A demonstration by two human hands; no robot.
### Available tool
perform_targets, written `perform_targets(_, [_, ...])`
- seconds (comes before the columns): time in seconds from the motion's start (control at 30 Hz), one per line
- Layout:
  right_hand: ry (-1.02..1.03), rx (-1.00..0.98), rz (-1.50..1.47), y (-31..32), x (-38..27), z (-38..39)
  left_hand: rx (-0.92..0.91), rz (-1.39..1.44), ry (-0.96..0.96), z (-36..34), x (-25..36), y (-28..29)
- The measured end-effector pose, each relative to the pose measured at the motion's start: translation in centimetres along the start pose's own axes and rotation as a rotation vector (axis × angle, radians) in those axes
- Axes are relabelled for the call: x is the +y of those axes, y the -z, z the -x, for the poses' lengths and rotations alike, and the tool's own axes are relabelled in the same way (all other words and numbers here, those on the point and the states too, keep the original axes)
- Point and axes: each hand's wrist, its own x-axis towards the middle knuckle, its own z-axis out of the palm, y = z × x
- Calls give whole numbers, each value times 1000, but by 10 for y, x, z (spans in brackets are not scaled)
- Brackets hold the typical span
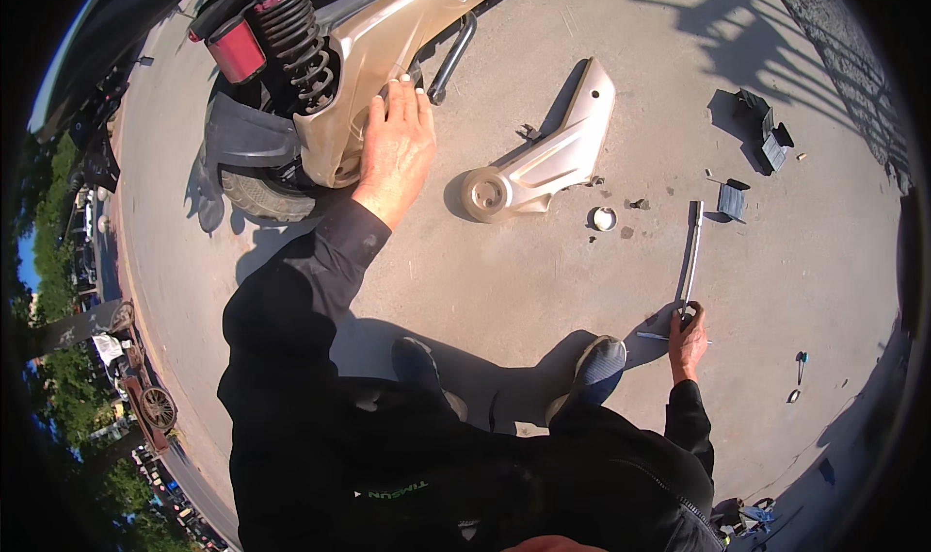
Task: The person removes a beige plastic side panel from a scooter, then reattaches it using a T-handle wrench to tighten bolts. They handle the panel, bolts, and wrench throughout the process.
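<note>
My left hand (400,149) lies flat on the gold-coloured swingarm cover (354,86) of a motorbike or scooter, fingers stretched out and holding nothing. Just beside it are a black coil spring shock (296,43) with a red canister (237,51), and the wheel's tyre (267,198) under a dark fender (250,135). Low on the right, my right hand (689,343) is closed round the crossbar end of a long silver T-handle wrench (692,256). The wrench's shaft points away from me, close to the ground. Part of the grip is hidden by the fingers.
A detached gold cover piece (558,149) rests on the concrete ahead, with a small round cap (603,219) near it. Dark open boxes (766,135) and a smaller box (732,201) lie to the right. A small tool (801,360) lies farther right. My shoes (599,363) are below.
</note>
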Motion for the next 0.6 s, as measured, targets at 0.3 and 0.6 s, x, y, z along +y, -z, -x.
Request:
perform_targets(0.3, [-4, -24, -61, 21, -6, -2, -43, 234, 153, 3, 0, -57])
perform_targets(0.6, [-83, -37, -98, 5, 0, 11, 238, 385, 92, 18, -10, -61])
